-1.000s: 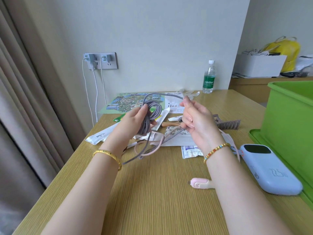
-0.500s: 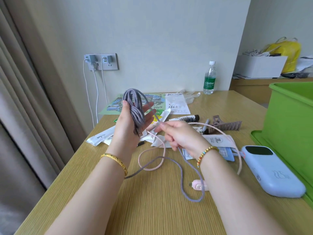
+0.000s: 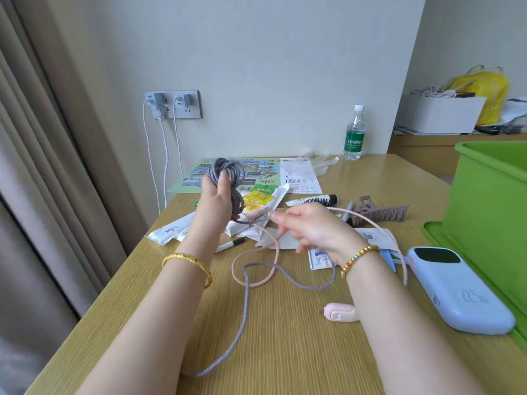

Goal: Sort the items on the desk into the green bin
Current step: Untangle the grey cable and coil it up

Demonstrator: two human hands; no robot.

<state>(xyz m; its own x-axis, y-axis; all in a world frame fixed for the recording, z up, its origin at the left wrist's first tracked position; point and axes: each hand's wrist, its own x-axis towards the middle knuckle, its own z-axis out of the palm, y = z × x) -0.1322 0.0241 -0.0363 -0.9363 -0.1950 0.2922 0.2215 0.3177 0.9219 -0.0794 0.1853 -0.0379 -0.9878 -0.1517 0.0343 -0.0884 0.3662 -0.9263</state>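
Left hand (image 3: 214, 203) grips a coiled grey-purple braided cable (image 3: 228, 181); right hand (image 3: 310, 229) pinches its loose strand.

Since 0.5 s ago the right hand has drawn nearer the left, and the cable's free tail now trails further toward the person, over the wooden surface (image 3: 285, 352) below the left forearm. The coil's long axis runs roughly upright, tilted away from the person, fingers curled round it. A thin pink cable (image 3: 256, 269) loops under the right hand, its pink plug (image 3: 340, 312) beside the right forearm. Right of the right hand lie 1 pale-blue power bank (image 3: 459, 292) and 1 green plastic bin (image 3: 490, 206); beyond it, 1 brown hair claw clip (image 3: 379, 210). 1 black marker (image 3: 229, 245) lies between the wrists.
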